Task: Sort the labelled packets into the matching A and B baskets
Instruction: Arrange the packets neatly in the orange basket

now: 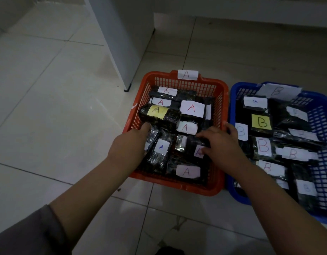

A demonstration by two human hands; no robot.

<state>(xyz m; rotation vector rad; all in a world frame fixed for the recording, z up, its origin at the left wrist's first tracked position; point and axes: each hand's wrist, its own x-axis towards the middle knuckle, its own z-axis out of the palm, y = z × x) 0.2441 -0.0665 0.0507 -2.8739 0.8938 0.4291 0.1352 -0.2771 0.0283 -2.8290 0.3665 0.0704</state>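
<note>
Under both hands (128, 144) (220, 144), A packets (160, 151) touch fingertips.

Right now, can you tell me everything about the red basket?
The red basket looks like plastic, with slotted walls and a wavy rim. It sits flat on the tiled floor, touching or nearly touching the blue basket on its right. A white paper tag marked A is on its far rim. It is nearly full of dark shiny packets, each readable label saying A. The left hand and right hand both reach inside.
</note>
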